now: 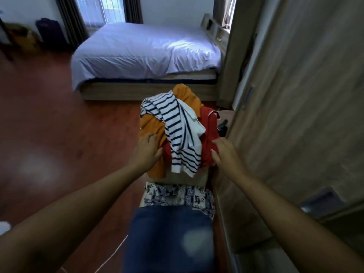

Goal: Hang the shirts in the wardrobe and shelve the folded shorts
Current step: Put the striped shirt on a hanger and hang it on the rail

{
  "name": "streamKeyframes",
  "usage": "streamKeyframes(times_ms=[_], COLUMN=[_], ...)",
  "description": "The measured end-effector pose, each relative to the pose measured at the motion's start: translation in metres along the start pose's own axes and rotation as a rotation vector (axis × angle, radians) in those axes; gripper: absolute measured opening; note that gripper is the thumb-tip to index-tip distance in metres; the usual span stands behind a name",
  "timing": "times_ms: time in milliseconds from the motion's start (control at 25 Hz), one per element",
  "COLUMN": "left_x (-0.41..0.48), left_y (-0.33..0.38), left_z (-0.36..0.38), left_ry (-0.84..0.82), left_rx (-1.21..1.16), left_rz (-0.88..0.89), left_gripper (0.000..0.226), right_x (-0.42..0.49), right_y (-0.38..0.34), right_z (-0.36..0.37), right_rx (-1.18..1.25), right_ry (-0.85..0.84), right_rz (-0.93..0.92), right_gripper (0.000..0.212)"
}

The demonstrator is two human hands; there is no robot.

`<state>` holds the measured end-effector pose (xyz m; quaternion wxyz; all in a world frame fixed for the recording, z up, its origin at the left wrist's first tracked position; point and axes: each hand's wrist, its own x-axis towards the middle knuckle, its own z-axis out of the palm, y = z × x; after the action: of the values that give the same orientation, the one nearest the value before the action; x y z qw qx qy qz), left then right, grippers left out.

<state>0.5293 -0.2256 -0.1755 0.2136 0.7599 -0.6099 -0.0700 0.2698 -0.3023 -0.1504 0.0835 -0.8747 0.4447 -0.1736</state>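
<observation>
Between our fingers [151,137], a loose heap of shirts waits beside the wardrobe [295,95]: the striped shirt [177,134] on top, the orange shirt [153,125] under our left hand [146,149], the red shirt [209,131] touching our right hand [226,154]. Both hands lie loosely spread on the cloth, gripping nothing. The fabric looks light, soft and floppy; we judge collar or shoulders the surest hold. Behind our fingers, toward the wrists, lie the folded patterned shorts [177,196] and denim shorts [169,237].

At frame centre lies the shirt pile [177,131], folded shorts [177,196] just below, bed [145,52] above, wardrobe [295,95] along the right.
</observation>
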Motion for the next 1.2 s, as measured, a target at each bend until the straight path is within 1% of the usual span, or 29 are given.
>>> streamKeyframes(times_ms=[80, 120, 200, 280, 320, 440, 520, 600, 640, 720, 800, 840, 920, 1000, 1080, 1200], left_x=[0.04, 0.058, 0.096, 0.126, 0.14, 0.17, 0.183, 0.191, 0.191, 0.188, 0.184, 0.184, 0.186, 0.194, 0.202, 0.214], left_y=[-0.023, -0.029, -0.036, -0.037, -0.039, -0.038, -0.038, -0.041, -0.043, -0.047, -0.054, -0.059, -0.071, -0.084, -0.09, -0.092], left_z=[-0.017, -0.024, -0.034, -0.039, -0.04, -0.04, -0.038, -0.04, -0.044, -0.053, -0.066, -0.073, -0.09, -0.108, -0.134, -0.177], left_ry=[0.053, 0.075, 0.113, 0.122, 0.11, 0.081, 0.126, 0.177, 0.19, 0.181, 0.202, 0.245, 0.373, 0.494, 0.567, 0.649], left_rx=[0.003, 0.019, 0.089, 0.204, 0.252, 0.255, 0.246, 0.191, 0.106, -0.167, -0.437, -0.508, -0.552, -0.592, -0.672, -0.786], left_rz=[0.039, 0.081, 0.214, 0.377, 0.428, 0.452, 0.474, 0.502, 0.489, 0.396, 0.276, 0.228, 0.162, 0.101, 0.045, 0.063], left_gripper=[0.047, 0.047, 0.049, 0.052, 0.055, 0.055, 0.044, 0.023, 0.015, 0.005, 0.004, 0.005, 0.01, 0.014, 0.017, 0.02], right_x=[0.045, 0.063, 0.101, 0.13, 0.142, 0.163, 0.17, 0.176, 0.177, 0.179, 0.179, 0.18, 0.182, 0.193, 0.211, 0.239], right_y=[-0.021, -0.03, -0.042, -0.045, -0.046, -0.047, -0.046, -0.044, -0.042, -0.039, -0.04, -0.041, -0.051, -0.066, -0.083, -0.111], right_z=[0.013, 0.016, 0.023, 0.031, 0.035, 0.047, 0.054, 0.058, 0.059, 0.059, 0.055, 0.051, 0.038, 0.02, 0.003, -0.018], right_rx=[0.1, 0.155, 0.232, 0.235, 0.219, 0.193, 0.198, 0.219, 0.218, 0.199, 0.201, 0.227, 0.351, 0.486, 0.569, 0.716], right_ry=[0.025, 0.05, 0.079, 0.076, 0.066, 0.037, 0.03, 0.022, 0.019, 0.032, 0.056, 0.071, 0.104, 0.14, 0.179, 0.214], right_rz=[0.058, 0.096, 0.184, 0.233, 0.25, 0.29, 0.32, 0.354, 0.356, 0.339, 0.294, 0.262, 0.211, 0.211, 0.227, 0.237], right_gripper=[0.03, 0.029, 0.031, 0.034, 0.037, 0.042, 0.04, 0.035, 0.031, 0.019, 0.015, 0.016, 0.014, 0.015, 0.016, 0.02])
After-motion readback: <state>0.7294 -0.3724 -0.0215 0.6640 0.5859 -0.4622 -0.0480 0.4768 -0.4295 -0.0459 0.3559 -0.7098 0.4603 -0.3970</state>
